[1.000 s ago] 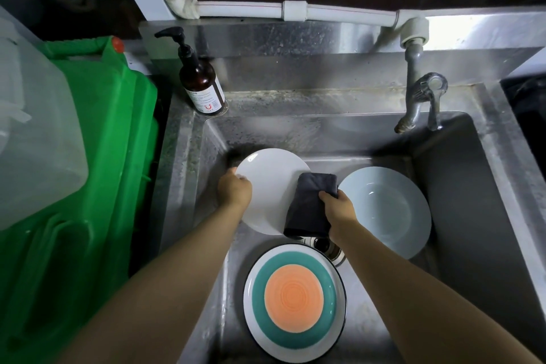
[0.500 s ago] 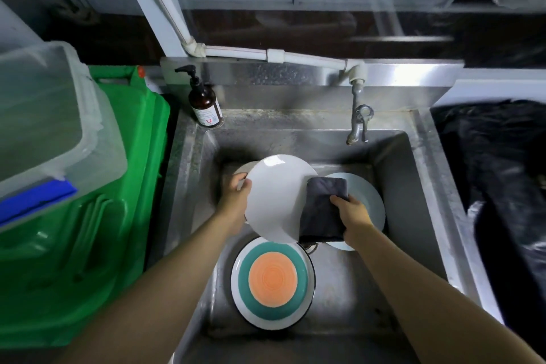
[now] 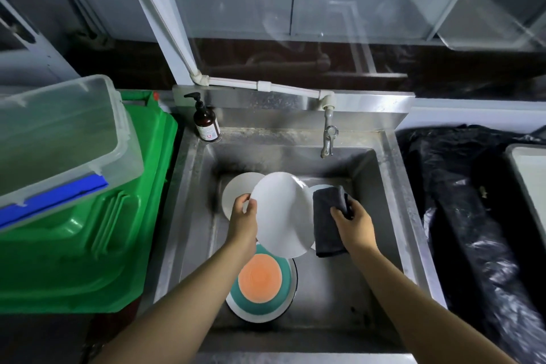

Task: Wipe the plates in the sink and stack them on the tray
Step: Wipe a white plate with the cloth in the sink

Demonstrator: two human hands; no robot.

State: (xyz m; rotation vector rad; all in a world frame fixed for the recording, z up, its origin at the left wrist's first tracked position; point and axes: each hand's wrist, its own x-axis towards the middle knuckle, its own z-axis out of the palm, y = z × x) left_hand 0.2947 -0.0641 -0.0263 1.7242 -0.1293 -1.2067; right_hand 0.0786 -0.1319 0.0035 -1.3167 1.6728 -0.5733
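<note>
Over the steel sink [image 3: 393, 216] my left hand [image 3: 243, 223] grips the left rim of a plain white plate [image 3: 282, 213], which is lifted and tilted. My right hand [image 3: 354, 220] holds a dark grey cloth [image 3: 326, 221] just off the plate's right edge. Another white plate [image 3: 236, 192] lies on the sink floor behind the lifted one. A pale plate [image 3: 320, 188] is mostly hidden behind the cloth. A plate with an orange centre and a teal ring [image 3: 261, 284] lies at the front of the sink. The tray [image 3: 529, 174] shows at the far right edge.
A tap [image 3: 327, 139] hangs over the back of the sink and a brown pump bottle [image 3: 206, 121] stands on its back left corner. A green bin [image 3: 97, 233] with a clear lidded box [image 3: 56, 139] on it is at the left. Black plastic sheeting [image 3: 461, 201] covers the right counter.
The white plate has been lifted higher and tilted, uncovering a second white plate behind it. The cloth has slid off the plate's face to its right edge. The view has pulled back.
</note>
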